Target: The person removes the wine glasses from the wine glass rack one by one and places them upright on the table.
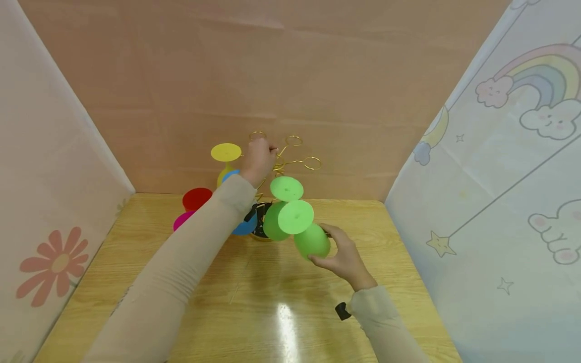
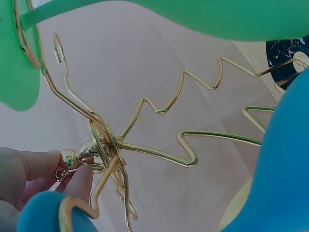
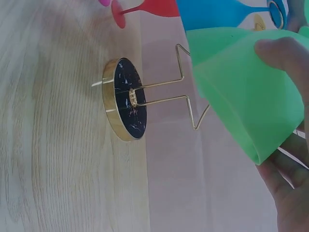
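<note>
A gold wire rack with zigzag stems rises from a round black base. At its top, my left hand pinches a small clear-and-gold ornament between thumb and fingers. My right hand grips the bowl of a green goblet, which is upside down with its foot uppermost. Thumb and fingers lie on opposite sides of the green bowl. Another green goblet hangs inverted beside it. Blue goblets hang to the left, partly behind my left sleeve.
An inverted yellow goblet is at the rack's left. Left of the base, a red goblet and a magenta one stand upright on the wooden table. Bare gold rings stick out on the right. Printed panels flank the table.
</note>
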A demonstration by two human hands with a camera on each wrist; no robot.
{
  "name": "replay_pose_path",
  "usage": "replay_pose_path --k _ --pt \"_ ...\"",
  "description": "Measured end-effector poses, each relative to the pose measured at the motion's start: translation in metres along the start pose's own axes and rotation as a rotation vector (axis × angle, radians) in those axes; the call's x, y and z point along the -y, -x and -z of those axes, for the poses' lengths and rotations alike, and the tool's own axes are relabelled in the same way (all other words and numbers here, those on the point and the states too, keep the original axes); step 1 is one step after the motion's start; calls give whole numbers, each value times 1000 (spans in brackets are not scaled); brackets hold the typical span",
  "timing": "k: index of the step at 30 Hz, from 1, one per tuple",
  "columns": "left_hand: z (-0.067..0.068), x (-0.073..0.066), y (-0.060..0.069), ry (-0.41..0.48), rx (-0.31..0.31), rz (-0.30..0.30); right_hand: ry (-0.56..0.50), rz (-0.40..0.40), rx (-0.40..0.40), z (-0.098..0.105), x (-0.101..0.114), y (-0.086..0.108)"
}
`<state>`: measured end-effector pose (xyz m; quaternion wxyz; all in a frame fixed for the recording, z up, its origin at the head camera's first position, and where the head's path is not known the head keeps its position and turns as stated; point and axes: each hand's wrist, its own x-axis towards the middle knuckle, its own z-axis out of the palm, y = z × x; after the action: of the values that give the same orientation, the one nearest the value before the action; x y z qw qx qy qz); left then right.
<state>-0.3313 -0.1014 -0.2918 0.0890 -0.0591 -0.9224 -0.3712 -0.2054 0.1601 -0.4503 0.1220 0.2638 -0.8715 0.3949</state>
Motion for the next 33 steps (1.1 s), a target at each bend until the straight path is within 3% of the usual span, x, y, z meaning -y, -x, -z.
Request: replay_pose_path --k 15,27,33 --pt "-4 11 3 12 -41 -119 164 59 78 -2 9 -2" --pt "4 12 8 9 23 -127 286 168 96 -5 20 -11" --pt "11 12 20 -37 25 -209 329 200 98 -10 22 -12"
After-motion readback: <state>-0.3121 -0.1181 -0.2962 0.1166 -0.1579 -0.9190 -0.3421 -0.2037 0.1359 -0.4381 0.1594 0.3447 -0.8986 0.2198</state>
